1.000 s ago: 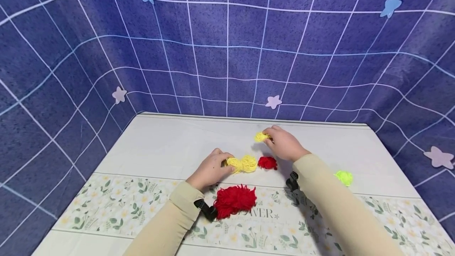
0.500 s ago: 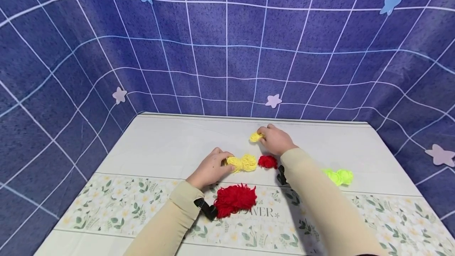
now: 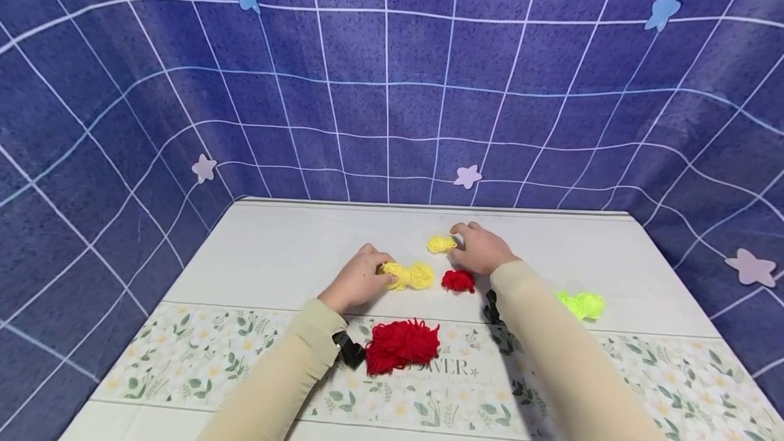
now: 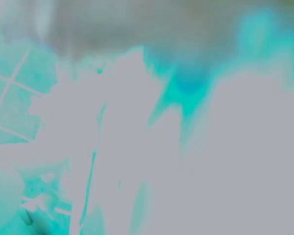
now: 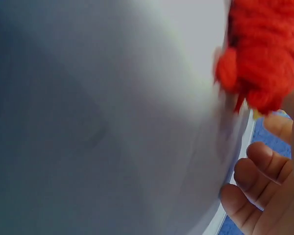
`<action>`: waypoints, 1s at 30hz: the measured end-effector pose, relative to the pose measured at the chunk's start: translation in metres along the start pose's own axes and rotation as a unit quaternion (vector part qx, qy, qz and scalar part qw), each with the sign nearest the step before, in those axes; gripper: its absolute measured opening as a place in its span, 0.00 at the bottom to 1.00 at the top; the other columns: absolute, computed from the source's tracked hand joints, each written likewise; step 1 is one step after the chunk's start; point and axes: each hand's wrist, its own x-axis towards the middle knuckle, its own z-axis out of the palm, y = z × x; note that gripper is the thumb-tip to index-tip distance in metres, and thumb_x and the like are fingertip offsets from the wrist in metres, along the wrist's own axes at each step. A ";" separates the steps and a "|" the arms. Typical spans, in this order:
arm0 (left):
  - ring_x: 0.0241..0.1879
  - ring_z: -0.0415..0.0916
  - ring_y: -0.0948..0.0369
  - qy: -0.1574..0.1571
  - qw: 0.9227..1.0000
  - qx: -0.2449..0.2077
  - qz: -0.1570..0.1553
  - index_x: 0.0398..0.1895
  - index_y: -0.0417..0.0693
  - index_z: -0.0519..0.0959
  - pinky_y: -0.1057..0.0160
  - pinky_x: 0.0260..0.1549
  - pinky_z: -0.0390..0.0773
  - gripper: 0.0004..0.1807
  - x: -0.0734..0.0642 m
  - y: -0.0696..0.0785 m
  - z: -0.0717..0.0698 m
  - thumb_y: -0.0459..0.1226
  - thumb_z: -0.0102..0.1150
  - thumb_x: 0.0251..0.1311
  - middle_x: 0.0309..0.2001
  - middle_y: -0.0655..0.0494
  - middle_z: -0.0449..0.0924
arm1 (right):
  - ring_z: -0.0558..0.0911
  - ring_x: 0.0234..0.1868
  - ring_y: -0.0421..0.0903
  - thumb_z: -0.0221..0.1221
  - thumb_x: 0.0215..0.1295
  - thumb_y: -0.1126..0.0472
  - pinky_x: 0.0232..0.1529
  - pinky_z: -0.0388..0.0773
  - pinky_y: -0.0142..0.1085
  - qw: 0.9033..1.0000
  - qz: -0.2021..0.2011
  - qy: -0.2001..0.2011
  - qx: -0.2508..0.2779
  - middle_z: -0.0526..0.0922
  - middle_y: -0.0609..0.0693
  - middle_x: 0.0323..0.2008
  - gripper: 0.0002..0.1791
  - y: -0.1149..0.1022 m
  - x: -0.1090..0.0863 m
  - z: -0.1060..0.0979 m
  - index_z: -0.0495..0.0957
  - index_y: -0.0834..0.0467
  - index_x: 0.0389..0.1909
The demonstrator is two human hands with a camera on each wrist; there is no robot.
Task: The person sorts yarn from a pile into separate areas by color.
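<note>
In the head view my left hand (image 3: 358, 282) holds the left end of a yellow yarn bundle (image 3: 419, 275), tied at its middle, between thumb and fingers. My right hand (image 3: 486, 250) is beside a smaller yellow yarn bundle (image 3: 439, 244) lying farther back, its thumb and forefinger spread at the bundle's right end. A small red yarn bundle (image 3: 458, 281) lies just below that hand; red yarn (image 5: 267, 58) also fills the upper right of the right wrist view, above the loosely bent fingers (image 5: 257, 171). The left wrist view is washed out and off-colour.
A larger red yarn bundle (image 3: 403, 346) lies on the floral strip (image 3: 245, 352), close to the left wrist's black strap (image 3: 349, 349). Bright green yarn (image 3: 584, 305) is on the right, partly behind the right sleeve (image 3: 551, 339). A blue curtain (image 3: 343, 107) surrounds the white table (image 3: 294, 237).
The small yellow bundle moved left and came down on the table, and the right hand's fingers spread away from it. The right forearm shifted left, uncovering more green yarn. The left hand kept its hold.
</note>
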 end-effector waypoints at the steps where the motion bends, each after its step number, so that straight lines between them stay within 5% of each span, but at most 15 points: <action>1: 0.37 0.65 0.59 0.006 1.000 0.006 -0.001 0.48 0.51 0.86 0.58 0.38 0.71 0.11 0.003 -0.001 -0.003 0.42 0.68 0.64 0.39 0.55 0.70 | 0.80 0.50 0.55 0.58 0.68 0.46 0.56 0.74 0.55 1.000 0.001 0.002 0.002 0.75 0.59 0.59 0.29 0.002 -0.001 0.000 0.72 0.53 0.67; 7: 0.39 0.66 0.58 0.035 0.999 0.019 -0.022 0.51 0.49 0.85 0.58 0.41 0.72 0.13 0.025 -0.009 -0.016 0.42 0.66 0.65 0.40 0.53 0.71 | 0.80 0.49 0.54 0.56 0.70 0.46 0.57 0.74 0.55 1.000 -0.001 0.001 0.006 0.75 0.58 0.58 0.28 0.009 -0.003 0.002 0.72 0.53 0.67; 14: 0.41 0.67 0.58 0.049 0.998 0.026 -0.034 0.52 0.49 0.85 0.57 0.44 0.73 0.14 0.043 -0.015 -0.011 0.42 0.66 0.66 0.41 0.53 0.72 | 0.80 0.47 0.53 0.56 0.70 0.46 0.57 0.74 0.55 1.000 -0.002 0.005 0.007 0.75 0.58 0.57 0.27 0.010 -0.003 0.001 0.72 0.52 0.66; 20: 0.41 0.68 0.57 0.040 0.997 0.033 -0.058 0.59 0.50 0.82 0.56 0.46 0.74 0.19 0.047 -0.016 -0.006 0.44 0.64 0.67 0.44 0.52 0.72 | 0.79 0.44 0.50 0.56 0.71 0.47 0.55 0.74 0.53 1.000 0.002 0.007 0.010 0.76 0.55 0.52 0.25 0.010 -0.005 0.002 0.73 0.52 0.65; 30: 0.44 0.71 0.55 0.037 0.997 0.036 -0.052 0.69 0.51 0.73 0.53 0.49 0.74 0.28 0.036 -0.014 -0.013 0.49 0.61 0.68 0.50 0.47 0.70 | 0.79 0.42 0.48 0.57 0.72 0.48 0.50 0.75 0.51 0.998 -0.020 0.022 0.056 0.78 0.52 0.44 0.25 0.008 -0.018 -0.005 0.73 0.54 0.65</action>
